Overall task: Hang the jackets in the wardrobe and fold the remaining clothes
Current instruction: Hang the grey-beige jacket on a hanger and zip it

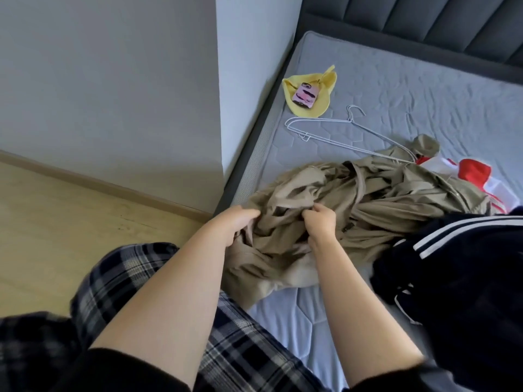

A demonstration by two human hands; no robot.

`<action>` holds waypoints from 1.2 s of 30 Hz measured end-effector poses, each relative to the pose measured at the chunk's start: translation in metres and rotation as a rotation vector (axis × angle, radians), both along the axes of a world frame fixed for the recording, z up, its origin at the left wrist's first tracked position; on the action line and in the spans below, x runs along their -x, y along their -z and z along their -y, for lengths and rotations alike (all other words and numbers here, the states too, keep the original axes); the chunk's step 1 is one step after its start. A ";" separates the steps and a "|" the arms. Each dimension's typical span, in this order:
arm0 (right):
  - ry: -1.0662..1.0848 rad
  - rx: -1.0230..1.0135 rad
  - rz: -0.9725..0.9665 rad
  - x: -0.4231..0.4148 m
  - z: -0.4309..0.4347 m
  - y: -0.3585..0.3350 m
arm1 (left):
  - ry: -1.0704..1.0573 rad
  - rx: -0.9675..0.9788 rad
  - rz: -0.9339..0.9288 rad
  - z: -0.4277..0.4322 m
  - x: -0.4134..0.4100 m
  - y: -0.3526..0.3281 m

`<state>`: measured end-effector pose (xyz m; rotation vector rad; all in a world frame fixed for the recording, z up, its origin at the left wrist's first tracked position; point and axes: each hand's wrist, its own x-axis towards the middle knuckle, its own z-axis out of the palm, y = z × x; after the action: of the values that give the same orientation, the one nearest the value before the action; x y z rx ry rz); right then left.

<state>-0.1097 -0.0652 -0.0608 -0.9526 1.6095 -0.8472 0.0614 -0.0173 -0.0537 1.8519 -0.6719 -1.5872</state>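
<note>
Biggest thing here is the bed (pixel 396 89): a bare grey quilted mattress inside a dark padded frame, with the whole pile of clothes on top. To its left there's pale wood floor (pixel 56 222) and a plain wall.

The main task item is the beige coat (pixel 368 199). It lies crumpled across the near-left part of the mattress, and one end hangs over the bed's edge towards us. We can't see a tag or label on it.

Just right of it, and touching it, is a dark track jacket (pixel 467 278) with white stripes along one part. We can't make out a logo or any writing. The plaid trousers (pixel 127 278) at the bottom are on the person.

A red and white garment (pixel 475 171) pokes out behind the coat on the far right. A white wire hanger (pixel 339 131) lies flat on the mattress beyond the coat, with one end resting on the beige fabric.

Near the far left edge of the bed there's a yellow cloth (pixel 311 91), well apart from the pile.

Both hands are on the near-left end of the coat. The left hand (pixel 237 222) has its fingers curled into the fabric, and the right hand (pixel 322 219) has its fingers bunched tight on a fold just beside it.

Smallest is a phone in a pink case (pixel 307 95), sitting on the yellow cloth. The print on the case is too blurred to read.
</note>
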 end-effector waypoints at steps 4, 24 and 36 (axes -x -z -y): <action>-0.193 0.090 0.380 -0.052 -0.019 -0.046 | -0.399 0.085 -0.269 0.005 -0.010 -0.024; 0.102 -0.055 -0.089 -0.027 -0.026 0.011 | -0.214 0.180 0.271 0.000 -0.037 -0.037; -0.881 0.206 -0.319 -0.092 -0.062 -0.056 | -0.440 0.233 0.370 -0.004 -0.059 -0.043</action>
<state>-0.0173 -0.0035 -0.0053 -1.8209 1.1566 -0.2441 0.1202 -0.0132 -0.0107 1.9628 -0.5279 -0.8609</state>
